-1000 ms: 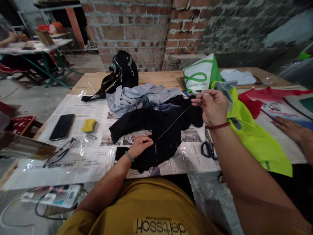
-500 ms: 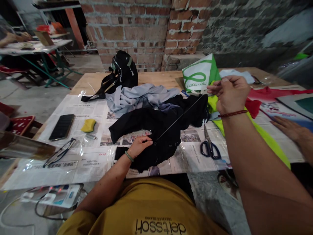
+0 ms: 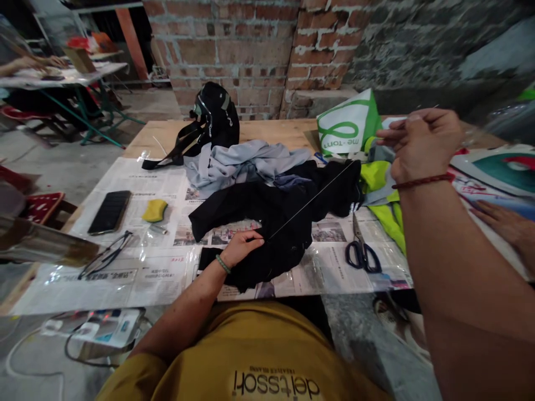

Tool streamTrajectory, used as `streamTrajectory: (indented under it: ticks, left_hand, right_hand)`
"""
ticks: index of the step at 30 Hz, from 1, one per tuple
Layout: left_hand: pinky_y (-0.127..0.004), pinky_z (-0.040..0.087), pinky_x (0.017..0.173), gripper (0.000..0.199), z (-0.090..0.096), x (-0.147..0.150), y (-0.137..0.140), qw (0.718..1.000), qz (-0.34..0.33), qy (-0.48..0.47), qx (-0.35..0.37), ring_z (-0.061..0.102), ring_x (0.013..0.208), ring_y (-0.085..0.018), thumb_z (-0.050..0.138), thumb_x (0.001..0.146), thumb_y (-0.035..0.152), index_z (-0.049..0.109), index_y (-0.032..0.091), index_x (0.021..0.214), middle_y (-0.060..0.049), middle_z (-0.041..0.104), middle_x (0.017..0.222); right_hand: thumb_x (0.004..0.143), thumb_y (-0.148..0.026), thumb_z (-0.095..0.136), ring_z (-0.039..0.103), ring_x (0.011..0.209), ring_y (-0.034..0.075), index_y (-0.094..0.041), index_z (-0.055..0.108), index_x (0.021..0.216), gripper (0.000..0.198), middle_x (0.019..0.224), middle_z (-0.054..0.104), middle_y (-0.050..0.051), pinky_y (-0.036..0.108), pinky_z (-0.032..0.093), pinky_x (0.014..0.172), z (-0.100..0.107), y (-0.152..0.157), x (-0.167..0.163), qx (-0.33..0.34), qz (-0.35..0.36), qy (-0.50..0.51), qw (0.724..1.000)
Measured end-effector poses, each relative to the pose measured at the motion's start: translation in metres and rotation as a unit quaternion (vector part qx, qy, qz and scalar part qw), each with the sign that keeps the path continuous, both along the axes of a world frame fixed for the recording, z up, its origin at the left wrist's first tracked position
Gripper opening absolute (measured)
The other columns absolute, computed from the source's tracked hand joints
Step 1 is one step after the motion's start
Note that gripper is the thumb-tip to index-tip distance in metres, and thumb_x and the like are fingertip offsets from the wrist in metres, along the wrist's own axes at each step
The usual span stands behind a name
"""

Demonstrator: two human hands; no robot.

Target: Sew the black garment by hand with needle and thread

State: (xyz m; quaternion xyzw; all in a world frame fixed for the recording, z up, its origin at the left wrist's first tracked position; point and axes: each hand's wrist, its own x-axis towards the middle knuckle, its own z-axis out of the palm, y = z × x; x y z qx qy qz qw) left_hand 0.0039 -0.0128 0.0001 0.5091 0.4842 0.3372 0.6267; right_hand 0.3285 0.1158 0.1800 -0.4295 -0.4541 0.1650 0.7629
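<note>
Thread (image 3: 311, 200) runs taut from black garment (image 3: 286, 248), lying on newspaper (image 3: 146, 281), toward my raised right hand (image 3: 426, 142), fingertips apparently closed on it; my left hand (image 3: 240, 248) pinches the garment, presumably anchoring it against tension.

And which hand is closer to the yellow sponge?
Left: the left hand is on the black cloth, right of the yellow sponge; the right hand is up in the air, much farther right.
</note>
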Motion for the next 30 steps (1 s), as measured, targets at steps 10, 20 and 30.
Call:
streamTrajectory:
  ticks: [10,20,30]
  left_hand:
    - [-0.018,0.035,0.05,0.023,0.002,-0.001,0.0,1.0,0.001,0.002,0.002,0.046,0.05,-0.007,0.066,0.065,0.033,0.064,0.013,0.076,0.003,0.056,0.06]
    - [-0.022,0.041,0.059,0.022,0.006,-0.008,0.002,0.999,-0.008,0.007,0.051,0.053,0.061,-0.01,0.066,0.064,0.027,0.068,0.014,0.081,0.001,0.062,0.069]
    - [-0.023,0.041,0.062,0.017,0.008,-0.01,0.002,0.995,0.0,0.032,0.098,0.052,0.061,-0.01,0.065,0.064,0.028,0.068,0.015,0.074,0.001,0.061,0.067]
  right_hand:
    - [0.08,-0.002,0.036,0.063,0.05,0.013,-0.021,0.038,0.077,0.02,0.062,0.056,-0.002,0.02,0.044,0.042,0.006,0.015,0.002,0.003,-0.078,-0.038,0.996]
    - [0.083,-0.016,0.05,0.062,0.062,0.012,-0.016,0.061,0.085,0.011,0.076,0.063,0.004,0.026,0.048,0.06,-0.065,-0.035,-0.077,-0.095,0.07,-0.357,0.927]
    - [0.083,-0.01,0.048,0.057,0.083,0.014,-0.022,0.065,0.098,0.025,0.095,0.061,0.006,0.027,0.039,0.074,-0.146,-0.084,-0.134,-0.088,0.262,-0.668,0.691]
